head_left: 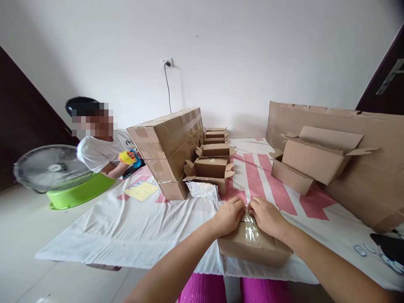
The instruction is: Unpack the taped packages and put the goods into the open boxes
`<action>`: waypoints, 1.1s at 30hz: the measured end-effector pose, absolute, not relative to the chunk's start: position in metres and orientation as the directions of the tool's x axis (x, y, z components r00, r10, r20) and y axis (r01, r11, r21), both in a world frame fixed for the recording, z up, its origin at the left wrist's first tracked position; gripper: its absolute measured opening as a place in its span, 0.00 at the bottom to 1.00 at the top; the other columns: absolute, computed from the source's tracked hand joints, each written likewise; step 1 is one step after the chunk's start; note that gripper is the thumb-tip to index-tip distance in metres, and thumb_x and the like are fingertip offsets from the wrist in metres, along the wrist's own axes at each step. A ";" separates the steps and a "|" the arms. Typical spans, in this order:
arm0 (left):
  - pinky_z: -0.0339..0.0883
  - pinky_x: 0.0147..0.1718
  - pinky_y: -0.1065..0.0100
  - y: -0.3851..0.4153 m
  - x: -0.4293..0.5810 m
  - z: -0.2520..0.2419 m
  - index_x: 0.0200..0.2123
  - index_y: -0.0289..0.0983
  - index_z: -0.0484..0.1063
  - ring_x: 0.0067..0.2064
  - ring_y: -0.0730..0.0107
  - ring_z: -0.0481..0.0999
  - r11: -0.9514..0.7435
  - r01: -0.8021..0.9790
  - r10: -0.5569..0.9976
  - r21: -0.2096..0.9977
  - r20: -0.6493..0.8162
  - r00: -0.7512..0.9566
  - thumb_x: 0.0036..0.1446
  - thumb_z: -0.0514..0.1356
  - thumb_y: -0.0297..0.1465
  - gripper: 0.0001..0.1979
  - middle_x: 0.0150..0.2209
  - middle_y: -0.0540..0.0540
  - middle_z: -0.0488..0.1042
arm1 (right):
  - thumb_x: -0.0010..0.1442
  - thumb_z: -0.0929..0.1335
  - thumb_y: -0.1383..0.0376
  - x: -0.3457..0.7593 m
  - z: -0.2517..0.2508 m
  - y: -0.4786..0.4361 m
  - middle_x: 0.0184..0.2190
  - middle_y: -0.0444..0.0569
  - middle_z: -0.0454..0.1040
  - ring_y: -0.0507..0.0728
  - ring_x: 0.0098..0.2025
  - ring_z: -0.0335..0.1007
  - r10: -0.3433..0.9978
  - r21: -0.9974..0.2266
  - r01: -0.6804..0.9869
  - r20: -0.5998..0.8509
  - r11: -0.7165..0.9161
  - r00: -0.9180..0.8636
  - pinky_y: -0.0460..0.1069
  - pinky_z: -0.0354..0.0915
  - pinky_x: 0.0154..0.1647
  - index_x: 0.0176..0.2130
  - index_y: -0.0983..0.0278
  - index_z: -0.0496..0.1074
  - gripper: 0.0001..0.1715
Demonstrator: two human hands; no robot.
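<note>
A closed cardboard box [259, 249] lies at the table's front edge, with shiny clear tape over its top. My left hand [229, 214] rests on the far part of the box top, its fingers curled together beside the tape. Close to it on the right, my right hand [264, 215] is also curled on the box at the tape. Whatever the fingertips pinch is too small to make out. Just beyond my left hand stands an open box [210, 170] with a white plastic packet [202, 190] against its front.
Stacked closed boxes [172, 153] stand left of a row of open ones. Two open boxes [312, 158] lean by a large cardboard sheet [362, 176] at right. A person [94, 153] holding coloured rings sits left, near a fan [57, 168].
</note>
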State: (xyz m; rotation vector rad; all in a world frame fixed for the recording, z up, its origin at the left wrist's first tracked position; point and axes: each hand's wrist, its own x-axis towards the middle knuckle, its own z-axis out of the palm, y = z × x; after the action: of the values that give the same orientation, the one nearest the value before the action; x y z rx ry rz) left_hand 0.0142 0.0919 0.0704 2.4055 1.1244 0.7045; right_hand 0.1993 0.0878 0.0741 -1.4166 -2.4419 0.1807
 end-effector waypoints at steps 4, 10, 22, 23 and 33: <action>0.69 0.45 0.66 0.093 0.015 0.073 0.36 0.37 0.72 0.42 0.65 0.74 -0.610 0.580 0.778 0.540 0.271 0.567 0.57 0.52 0.19 0.12 0.40 0.45 0.73 | 0.62 0.61 0.76 0.202 0.072 0.087 0.37 0.50 0.72 0.58 0.41 0.68 0.844 -0.252 0.807 0.211 0.535 -0.493 0.51 0.62 0.41 0.34 0.63 0.69 0.11; 0.70 0.45 0.66 0.093 0.016 0.072 0.36 0.37 0.76 0.41 0.65 0.75 -0.615 0.566 0.773 0.548 0.278 0.570 0.57 0.54 0.20 0.12 0.39 0.45 0.76 | 0.62 0.61 0.76 0.212 0.071 0.087 0.36 0.49 0.72 0.57 0.40 0.69 0.793 -0.292 0.738 0.245 0.608 -0.557 0.51 0.65 0.40 0.35 0.62 0.68 0.11; 0.71 0.45 0.66 0.095 0.018 0.068 0.36 0.36 0.78 0.41 0.65 0.77 -0.601 0.551 0.786 0.579 0.303 0.539 0.56 0.53 0.17 0.15 0.40 0.44 0.79 | 0.62 0.62 0.74 0.206 0.068 0.084 0.35 0.50 0.72 0.58 0.39 0.69 0.785 -0.254 0.747 0.297 0.614 -0.544 0.52 0.65 0.38 0.34 0.63 0.70 0.10; 0.71 0.44 0.67 0.095 0.018 0.067 0.36 0.36 0.78 0.41 0.65 0.77 -0.603 0.550 0.785 0.579 0.305 0.539 0.56 0.53 0.17 0.15 0.39 0.44 0.79 | 0.62 0.62 0.74 0.207 0.066 0.083 0.34 0.50 0.71 0.58 0.38 0.68 0.773 -0.249 0.737 0.308 0.628 -0.555 0.52 0.65 0.37 0.34 0.63 0.70 0.10; 0.71 0.42 0.67 0.099 0.019 0.061 0.33 0.37 0.80 0.39 0.66 0.78 -0.592 0.535 0.791 0.603 0.307 0.528 0.56 0.55 0.18 0.15 0.37 0.45 0.80 | 0.64 0.60 0.74 0.229 0.069 0.074 0.31 0.46 0.71 0.54 0.34 0.67 0.642 -0.283 0.577 0.376 0.766 -0.668 0.49 0.65 0.35 0.31 0.62 0.68 0.13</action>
State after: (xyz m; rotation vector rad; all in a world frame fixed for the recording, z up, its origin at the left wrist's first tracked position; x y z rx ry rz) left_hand 0.0195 0.0985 0.0614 2.3322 1.0833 0.7891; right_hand 0.2289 0.0736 0.0694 -0.9202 -2.5028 0.1923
